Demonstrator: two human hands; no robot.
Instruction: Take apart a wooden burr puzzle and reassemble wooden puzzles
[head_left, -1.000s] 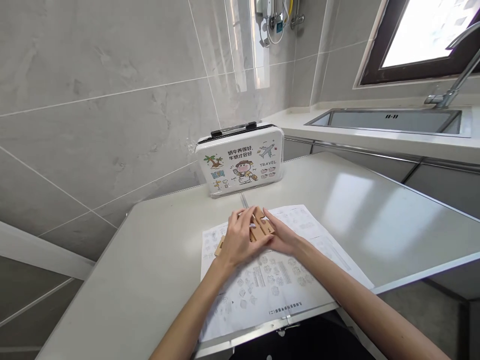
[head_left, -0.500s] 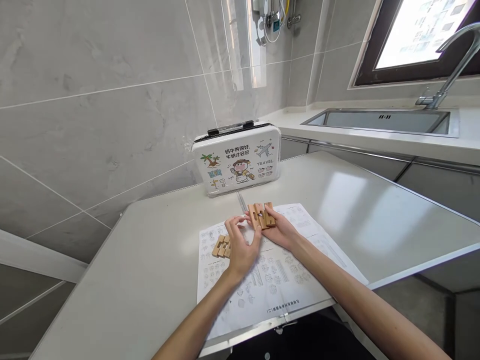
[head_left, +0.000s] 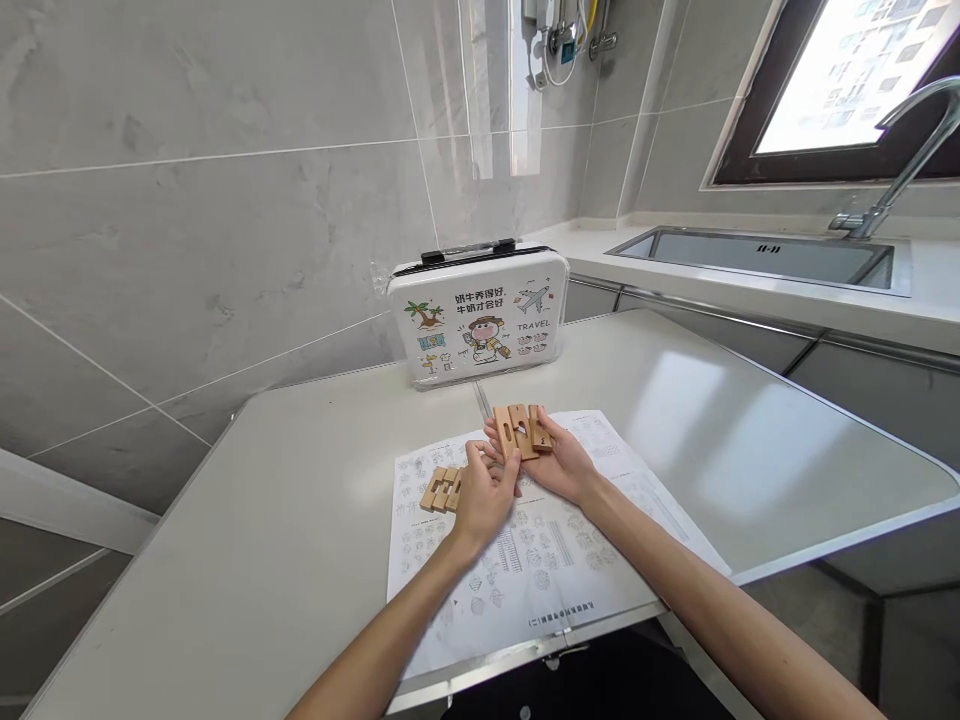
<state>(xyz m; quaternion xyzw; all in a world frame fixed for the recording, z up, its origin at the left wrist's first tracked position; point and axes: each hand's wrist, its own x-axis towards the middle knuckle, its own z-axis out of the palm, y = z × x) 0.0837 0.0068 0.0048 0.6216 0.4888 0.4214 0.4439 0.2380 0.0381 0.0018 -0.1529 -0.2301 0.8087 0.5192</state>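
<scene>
My right hand (head_left: 564, 466) holds a small cluster of notched wooden puzzle bars (head_left: 520, 431) just above a printed instruction sheet (head_left: 540, 545). My left hand (head_left: 484, 492) is curled right beside it, its fingertips close to the held bars. I cannot make out whether the left fingers grip anything. A second group of wooden bars (head_left: 440, 489) lies flat on the sheet, touching the left side of my left hand.
A white tin case (head_left: 480, 318) with cartoon travel prints stands upright against the tiled wall at the back of the white table (head_left: 300, 500). A sink (head_left: 757, 255) with a tap (head_left: 896, 150) sits on the counter to the right, under a window.
My left hand has drawn back from over the bars, uncovering the group lying on the sheet. My right hand has lifted its cluster slightly.
</scene>
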